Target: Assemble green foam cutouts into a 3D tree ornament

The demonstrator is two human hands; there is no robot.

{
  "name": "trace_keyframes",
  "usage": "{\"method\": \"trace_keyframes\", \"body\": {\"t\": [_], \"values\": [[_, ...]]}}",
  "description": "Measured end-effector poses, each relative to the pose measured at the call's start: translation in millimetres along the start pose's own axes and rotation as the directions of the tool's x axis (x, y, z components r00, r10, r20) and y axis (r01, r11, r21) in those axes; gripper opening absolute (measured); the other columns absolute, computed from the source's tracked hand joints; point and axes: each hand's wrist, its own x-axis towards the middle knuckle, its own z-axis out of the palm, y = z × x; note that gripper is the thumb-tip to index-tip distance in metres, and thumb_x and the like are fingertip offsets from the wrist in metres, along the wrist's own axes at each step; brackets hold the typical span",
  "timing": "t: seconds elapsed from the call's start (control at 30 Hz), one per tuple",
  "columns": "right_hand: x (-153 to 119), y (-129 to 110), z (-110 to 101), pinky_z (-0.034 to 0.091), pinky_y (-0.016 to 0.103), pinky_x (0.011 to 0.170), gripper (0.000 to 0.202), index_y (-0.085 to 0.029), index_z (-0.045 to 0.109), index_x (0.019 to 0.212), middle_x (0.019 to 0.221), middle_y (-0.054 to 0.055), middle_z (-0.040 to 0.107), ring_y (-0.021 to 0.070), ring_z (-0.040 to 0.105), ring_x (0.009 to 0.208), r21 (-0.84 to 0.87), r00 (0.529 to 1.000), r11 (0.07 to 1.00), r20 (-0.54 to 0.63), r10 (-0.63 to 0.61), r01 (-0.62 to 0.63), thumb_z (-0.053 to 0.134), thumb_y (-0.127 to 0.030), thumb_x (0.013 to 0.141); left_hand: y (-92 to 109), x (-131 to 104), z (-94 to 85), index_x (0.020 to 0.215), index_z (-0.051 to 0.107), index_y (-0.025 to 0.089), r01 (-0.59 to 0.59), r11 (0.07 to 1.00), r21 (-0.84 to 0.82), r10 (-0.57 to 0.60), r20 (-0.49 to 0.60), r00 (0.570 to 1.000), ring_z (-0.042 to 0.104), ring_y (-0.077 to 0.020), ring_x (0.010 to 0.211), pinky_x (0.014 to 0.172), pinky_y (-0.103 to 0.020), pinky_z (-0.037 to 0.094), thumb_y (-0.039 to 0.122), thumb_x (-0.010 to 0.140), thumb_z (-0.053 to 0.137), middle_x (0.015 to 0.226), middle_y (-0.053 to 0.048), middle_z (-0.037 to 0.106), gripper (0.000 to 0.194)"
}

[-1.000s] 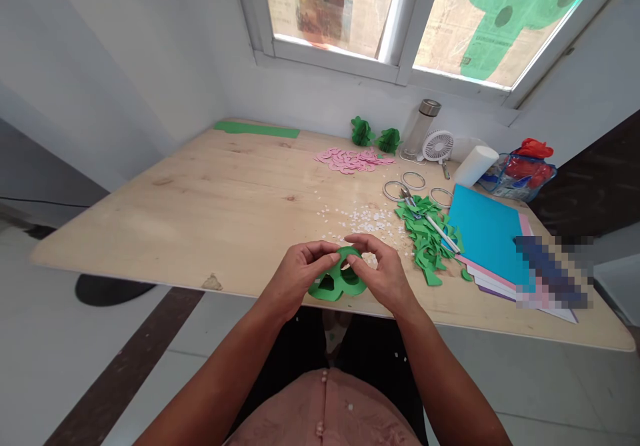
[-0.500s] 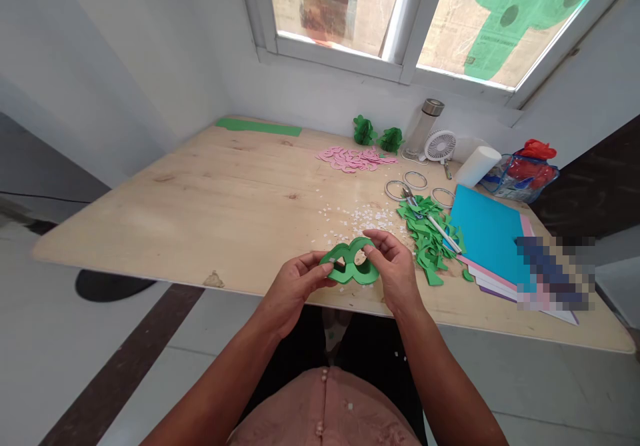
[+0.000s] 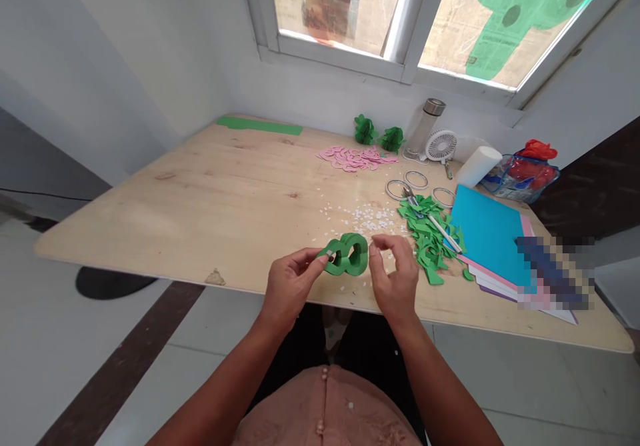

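Observation:
My left hand (image 3: pixel 293 279) pinches a green paper cutout (image 3: pixel 356 263) by its left end, between thumb and fingers. The piece looks layered, with a scalloped outline and two see-through openings; a small white square sits on it beside my left thumb. Just off its right end is my right hand (image 3: pixel 395 273), apart from the cutout. Its thumb and index fingertips come close together in a pinch, and whatever may be between them is too small to make out. Tiny white paper bits (image 3: pixel 373 218) lie scattered on the table behind the hands.
Right of my hands, green paper scraps (image 3: pixel 430 243) lie under scissors (image 3: pixel 413 196) and a white pen (image 3: pixel 444 234). Coloured sheets (image 3: pixel 490 233) are stacked beyond. Farther back are pink cutouts (image 3: pixel 355 159), metal rings (image 3: pixel 416 179), a fan (image 3: pixel 441 146) and a bottle (image 3: pixel 425 126).
My right hand has let go of the green paper cutout and drawn slightly away to the right. My left hand still holds the cutout, which has turned and shifted a little left.

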Motion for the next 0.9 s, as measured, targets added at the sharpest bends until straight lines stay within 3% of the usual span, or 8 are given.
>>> {"method": "trace_keyframes", "body": {"t": [0.13,0.23,0.7,0.9], "values": [[-6,-17,4,0.042,0.030,0.069,0.013,-0.020,0.060,0.079,0.072,0.002,0.064,0.0151,0.056,0.067,-0.001,0.956,0.994,0.274,-0.106,0.111,0.050,-0.023,0.086,-4,0,-1.1,0.086,0.073,0.017,-0.119,0.983,0.137,0.115,0.041,0.993,0.067,-0.0219,0.083,0.080,-0.031,0.051,0.033,0.074,0.067,0.086,-0.004,0.074,0.021],[-6,-20,11,0.041,0.029,0.068,0.013,-0.020,0.060,0.079,0.072,0.002,0.064,0.0152,0.057,0.069,-0.023,0.935,0.995,0.345,-0.086,0.100,0.049,-0.022,0.086,-6,0,-2.9,0.091,0.073,0.017,-0.194,0.954,0.228,0.178,0.087,0.980,0.067,-0.0214,0.084,0.080,-0.030,0.051,0.032,0.077,0.064,0.088,-0.005,0.074,0.023],[4,-21,10,0.043,0.023,0.062,0.016,-0.019,0.059,0.071,0.067,0.000,0.064,0.0121,0.057,0.061,0.053,0.890,0.996,0.453,0.041,-0.073,0.052,-0.026,0.084,8,-5,-7.8,0.093,0.072,0.019,-0.385,0.853,0.352,0.314,0.244,0.918,0.066,-0.0168,0.083,0.077,-0.026,0.050,0.025,0.084,0.055,0.094,-0.003,0.073,0.020],[3,-23,11,0.039,0.026,0.065,0.015,-0.020,0.061,0.068,0.064,-0.001,0.065,0.0129,0.056,0.060,-0.077,0.914,0.997,0.407,0.005,0.029,0.052,-0.019,0.080,9,-5,-7.0,0.091,0.072,0.020,-0.411,0.827,0.383,0.334,0.253,0.908,0.067,-0.0174,0.083,0.076,-0.027,0.051,0.026,0.085,0.053,0.093,-0.004,0.073,0.021]]}}
